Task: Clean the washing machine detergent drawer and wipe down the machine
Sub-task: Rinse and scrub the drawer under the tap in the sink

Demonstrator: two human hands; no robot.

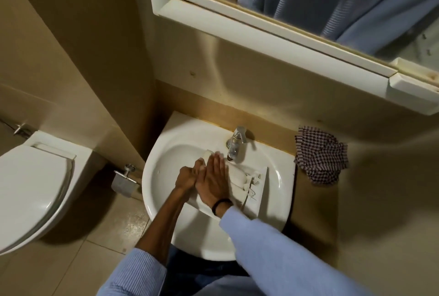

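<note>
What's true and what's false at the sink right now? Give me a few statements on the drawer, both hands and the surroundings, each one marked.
1. The detergent drawer lies in the sink. True.
2. The right hand is clenched in a fist. False: its fingers lie straight on top of the drawer.
3. The left hand grips the drawer's left end with curled fingers. True.
4. The checked cloth lies inside the basin. False: it sits on the counter to the right of the sink.
5. The toilet lid is down. True.
</note>
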